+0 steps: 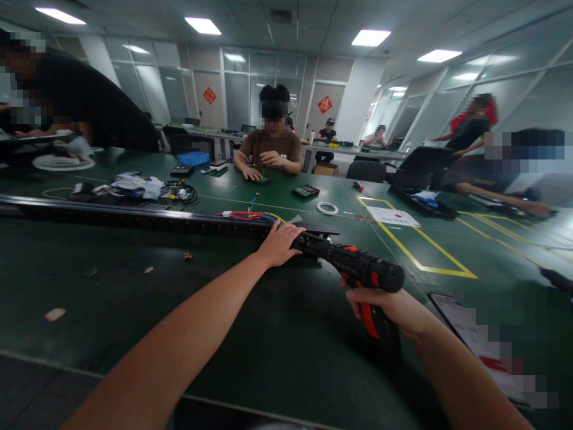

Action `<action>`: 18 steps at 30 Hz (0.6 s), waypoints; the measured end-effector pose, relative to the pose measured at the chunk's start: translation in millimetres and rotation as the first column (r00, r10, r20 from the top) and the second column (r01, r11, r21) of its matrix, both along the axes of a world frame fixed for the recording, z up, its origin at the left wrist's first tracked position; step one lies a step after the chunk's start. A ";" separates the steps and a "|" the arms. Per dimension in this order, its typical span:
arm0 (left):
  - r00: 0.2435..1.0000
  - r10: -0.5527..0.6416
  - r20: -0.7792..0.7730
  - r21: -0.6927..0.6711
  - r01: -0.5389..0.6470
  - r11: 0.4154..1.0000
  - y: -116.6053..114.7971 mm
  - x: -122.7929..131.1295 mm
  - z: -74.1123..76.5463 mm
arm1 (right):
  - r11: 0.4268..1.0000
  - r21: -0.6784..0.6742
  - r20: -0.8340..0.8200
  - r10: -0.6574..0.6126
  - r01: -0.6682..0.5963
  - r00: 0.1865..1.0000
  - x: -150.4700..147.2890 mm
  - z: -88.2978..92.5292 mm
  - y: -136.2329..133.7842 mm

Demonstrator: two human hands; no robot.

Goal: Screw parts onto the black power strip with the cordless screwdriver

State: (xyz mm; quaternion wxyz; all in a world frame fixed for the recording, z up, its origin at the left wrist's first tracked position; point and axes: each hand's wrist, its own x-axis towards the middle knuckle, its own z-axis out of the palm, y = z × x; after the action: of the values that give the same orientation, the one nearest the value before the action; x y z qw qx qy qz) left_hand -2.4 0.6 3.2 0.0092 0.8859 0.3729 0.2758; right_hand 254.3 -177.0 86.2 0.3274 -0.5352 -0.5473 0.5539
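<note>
Centre frame: a black-and-orange drill [358,269] is clasped by its handle in the right hand [385,307], fingers wrapped shut, nose against a power strip [134,216] on the table [268,346]. The left hand [280,243] is laid on the strip's end; whether it is clasping or only pressing is unclear. The drill is judged rigid and weighty, best gripped at the handle.

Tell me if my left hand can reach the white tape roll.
Probably yes: the left hand rests on the power strip, and the tape roll lies just past it, uncovered, with only the strip to cross.

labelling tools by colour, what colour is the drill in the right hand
The drill is black with orange; head view.
</note>
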 end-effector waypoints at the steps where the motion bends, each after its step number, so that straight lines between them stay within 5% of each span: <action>1: 1.000 0.002 0.002 -0.001 -0.002 1.000 0.0 -0.1 -0.2 | 1.000 0.000 -0.002 0.002 -0.002 1.000 0.4 -0.5 0.2; 18: 1.000 -0.003 -0.004 -0.004 0.003 1.000 1.5 -0.3 -2.3 | 0.999 0.013 0.024 0.029 -0.029 0.999 3.6 -6.1 4.1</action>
State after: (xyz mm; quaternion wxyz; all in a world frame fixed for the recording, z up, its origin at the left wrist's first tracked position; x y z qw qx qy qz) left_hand -2.7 2.1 0.9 0.0106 0.8870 0.3719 0.2734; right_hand 257.8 -172.9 80.1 0.3165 -0.5317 -0.5626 0.5483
